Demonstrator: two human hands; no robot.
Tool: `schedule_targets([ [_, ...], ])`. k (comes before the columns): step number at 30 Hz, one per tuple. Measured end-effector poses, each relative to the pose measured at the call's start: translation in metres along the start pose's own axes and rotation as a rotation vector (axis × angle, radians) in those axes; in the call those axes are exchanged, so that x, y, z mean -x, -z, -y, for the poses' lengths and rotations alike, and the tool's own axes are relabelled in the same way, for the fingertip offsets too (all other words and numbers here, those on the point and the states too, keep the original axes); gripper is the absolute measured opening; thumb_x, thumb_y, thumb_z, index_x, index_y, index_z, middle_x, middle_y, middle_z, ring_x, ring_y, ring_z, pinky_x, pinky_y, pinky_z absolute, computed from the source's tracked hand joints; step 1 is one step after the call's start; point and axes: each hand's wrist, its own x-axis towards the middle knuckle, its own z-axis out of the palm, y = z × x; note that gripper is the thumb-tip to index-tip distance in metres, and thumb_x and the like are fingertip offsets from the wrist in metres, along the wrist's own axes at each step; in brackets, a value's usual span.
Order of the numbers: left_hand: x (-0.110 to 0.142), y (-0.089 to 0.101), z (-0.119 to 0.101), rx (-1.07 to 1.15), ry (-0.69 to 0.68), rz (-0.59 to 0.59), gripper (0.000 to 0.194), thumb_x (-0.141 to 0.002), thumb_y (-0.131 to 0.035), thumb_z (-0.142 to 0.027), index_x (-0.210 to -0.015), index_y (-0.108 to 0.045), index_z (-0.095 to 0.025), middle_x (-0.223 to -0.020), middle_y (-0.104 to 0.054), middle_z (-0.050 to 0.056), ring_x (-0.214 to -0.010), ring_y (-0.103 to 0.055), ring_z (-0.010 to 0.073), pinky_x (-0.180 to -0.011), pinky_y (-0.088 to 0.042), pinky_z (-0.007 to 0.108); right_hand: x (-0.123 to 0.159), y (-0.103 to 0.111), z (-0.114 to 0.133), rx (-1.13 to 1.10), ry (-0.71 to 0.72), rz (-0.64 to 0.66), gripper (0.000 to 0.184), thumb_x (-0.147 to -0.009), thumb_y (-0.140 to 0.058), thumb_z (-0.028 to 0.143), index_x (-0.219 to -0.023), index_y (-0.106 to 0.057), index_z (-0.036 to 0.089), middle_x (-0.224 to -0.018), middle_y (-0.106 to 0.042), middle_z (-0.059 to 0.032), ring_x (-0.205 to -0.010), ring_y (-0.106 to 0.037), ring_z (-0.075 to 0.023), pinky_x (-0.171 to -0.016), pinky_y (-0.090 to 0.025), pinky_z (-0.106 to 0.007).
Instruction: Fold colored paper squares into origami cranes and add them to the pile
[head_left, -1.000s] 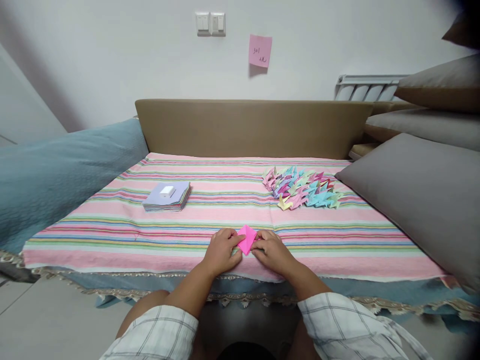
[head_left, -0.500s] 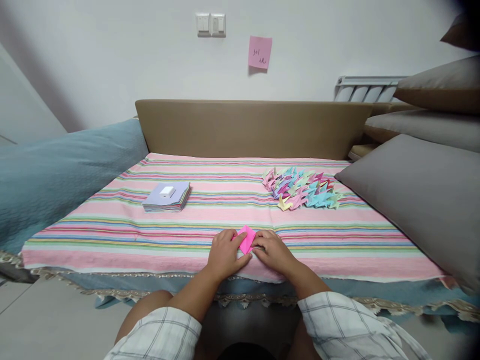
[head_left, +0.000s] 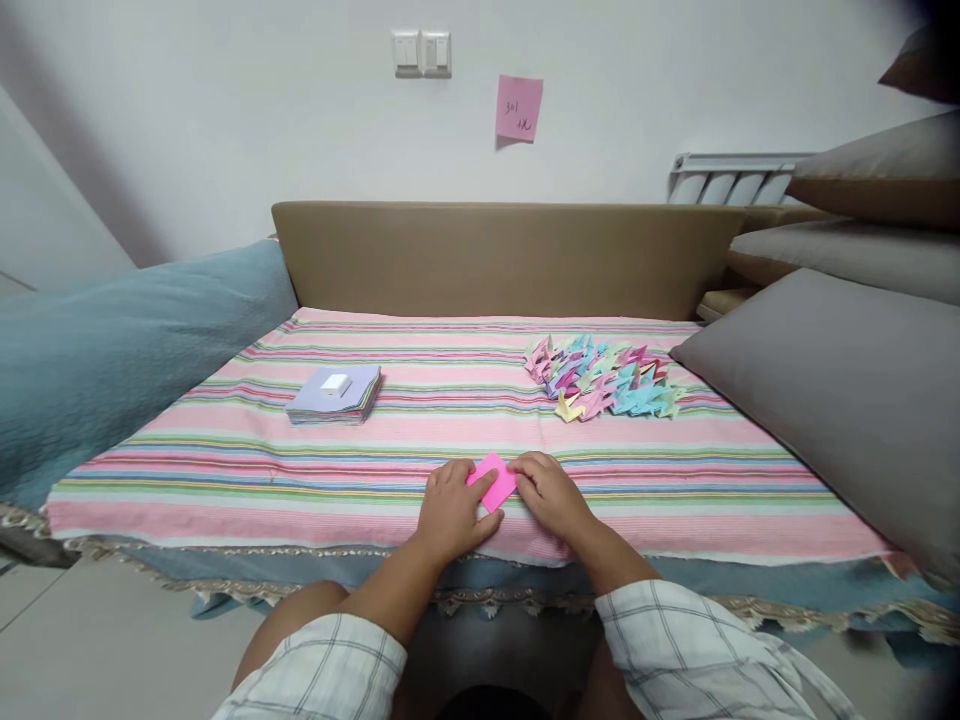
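A small folded piece of bright pink origami paper [head_left: 496,484] lies on the striped cloth near the front edge, between my hands. My left hand [head_left: 450,508] holds it from the left, with the index finger across its face and the thumb at its lower corner. At the right corner, my right hand [head_left: 552,496] pinches the paper's edge with bent fingers. Behind and to the right sits a cluster of folded paper cranes [head_left: 600,380] in several colours. A stack of square paper sheets [head_left: 349,392] rests at the left, topped by a small white block [head_left: 335,385].
The striped cloth [head_left: 225,500] covers the seat up to a brown backrest [head_left: 510,260]. Grey cushions [head_left: 840,390] are piled at the right, and a blue-covered armrest [head_left: 150,330] bounds the left. A pink note [head_left: 518,107] hangs on the wall near white switches [head_left: 421,54].
My right fingers have moved slightly up along the paper's right side. The pink paper's right half now looks flatter and wider, with its folded lines less visible. My left hand stays put.
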Motion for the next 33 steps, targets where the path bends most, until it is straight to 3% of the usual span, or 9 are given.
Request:
schedule_targets([
  [3, 0.000, 0.000, 0.000, -0.001, 0.002, 0.003, 0.053, -0.073, -0.058, -0.049, -0.123, -0.052, -0.032, -0.112, -0.050, 0.008, -0.107, -0.042, 0.0281, -0.091, -0.033, 0.043, 0.001, -0.004, 0.001, 0.068, 0.048, 0.041, 0.022, -0.084, -0.049, 0.018, -0.099, -0.065, 0.020, -0.100, -0.061, -0.0060, -0.097, -0.050, -0.0186, -0.089, -0.039, -0.034],
  [16, 0.002, -0.001, 0.003, 0.031, -0.011, -0.025, 0.052, -0.072, -0.060, -0.049, -0.120, -0.055, -0.028, -0.114, -0.052, 0.010, -0.108, -0.044, 0.0288, -0.091, -0.035, 0.045, -0.001, -0.007, 0.002, 0.178, -0.052, 0.089, 0.025, -0.085, -0.050, 0.024, -0.105, -0.065, 0.020, -0.095, -0.060, -0.0072, -0.095, -0.051, -0.0197, -0.088, -0.038, -0.033],
  [24, 0.001, 0.002, 0.017, 0.131, -0.052, -0.128, 0.032, -0.078, -0.058, -0.034, -0.108, -0.063, -0.025, -0.122, -0.054, 0.009, -0.111, -0.046, 0.0266, -0.093, -0.038, 0.045, 0.001, -0.006, 0.003, 0.169, -0.036, 0.083, 0.021, -0.085, -0.051, 0.024, -0.097, -0.067, 0.021, -0.090, -0.063, -0.0061, -0.092, -0.053, -0.0198, -0.085, -0.039, -0.033],
  [33, -0.001, -0.001, 0.026, 0.133, -0.050, -0.147, 0.023, -0.082, -0.053, -0.025, -0.099, -0.068, -0.027, -0.111, -0.062, 0.006, -0.106, -0.051, 0.0242, -0.090, -0.042, 0.044, -0.002, -0.008, 0.001, 0.132, 0.018, 0.057, 0.016, -0.083, -0.051, 0.021, -0.088, -0.065, 0.022, -0.125, -0.054, -0.0064, -0.117, -0.043, -0.0219, -0.097, -0.032, -0.040],
])
